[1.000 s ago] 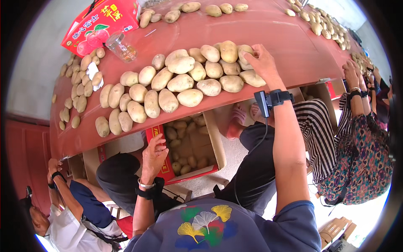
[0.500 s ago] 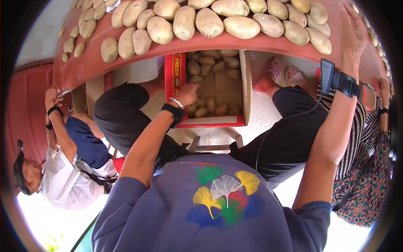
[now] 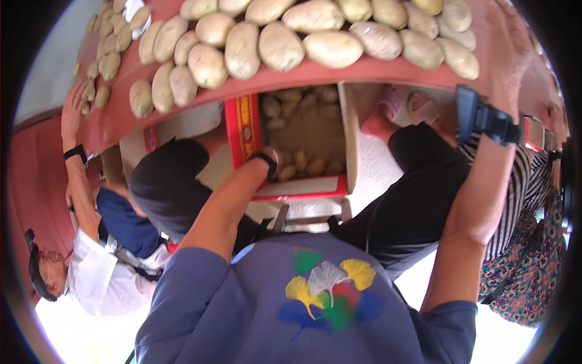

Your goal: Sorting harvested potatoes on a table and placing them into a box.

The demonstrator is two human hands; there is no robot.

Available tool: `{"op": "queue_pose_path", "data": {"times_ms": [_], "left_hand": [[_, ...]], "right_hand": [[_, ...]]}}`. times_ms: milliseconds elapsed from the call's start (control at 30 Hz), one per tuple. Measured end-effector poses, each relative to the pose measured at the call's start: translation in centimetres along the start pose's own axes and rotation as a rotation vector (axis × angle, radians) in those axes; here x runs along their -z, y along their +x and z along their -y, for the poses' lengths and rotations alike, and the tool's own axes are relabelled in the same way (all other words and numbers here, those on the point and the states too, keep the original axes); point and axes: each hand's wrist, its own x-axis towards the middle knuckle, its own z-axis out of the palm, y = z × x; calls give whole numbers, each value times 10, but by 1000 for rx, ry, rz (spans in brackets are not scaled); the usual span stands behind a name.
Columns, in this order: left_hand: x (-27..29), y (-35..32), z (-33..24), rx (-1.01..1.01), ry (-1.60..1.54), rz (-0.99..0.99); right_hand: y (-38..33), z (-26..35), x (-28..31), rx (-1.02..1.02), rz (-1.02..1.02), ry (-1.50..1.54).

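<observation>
Potatoes (image 3: 280, 47) lie in rows along the near edge of a red table (image 3: 315, 76). Below that edge stands a red cardboard box (image 3: 236, 130), with more potatoes (image 3: 316, 166) along its sides and bare cardboard in the middle. My left hand (image 3: 276, 159) is down inside the box at its left wall, by the nearer potatoes. Its fingers are hidden, so any hold cannot be made out. My right hand (image 3: 508, 45) rests on the table at the right end of the rows, fingers stretched out, holding nothing. A black device is strapped to my right wrist.
At the left, a person in a white shirt (image 3: 94, 273) has a hand (image 3: 73, 106) on the table by smaller potatoes (image 3: 109, 64). Another person in a flowered top (image 3: 521, 279) sits at the right. My knees flank the box, and a wooden stool (image 3: 312, 221) shows below it.
My left hand has gone deeper into the box, out of sight behind the forearm. The view has shifted slightly. The left-hand person's hand has moved up onto the table.
</observation>
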Motion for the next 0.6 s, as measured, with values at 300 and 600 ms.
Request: {"op": "queue_pose_path", "data": {"times_ms": [300,600], "left_hand": [[29,-31,-7,-140,-100,-160],[24,-44,4,-122,-528,-417]], "right_hand": [[-3,-3,-5,-147,-44,229],[-9,12,-10,-211,-24,79]]}}
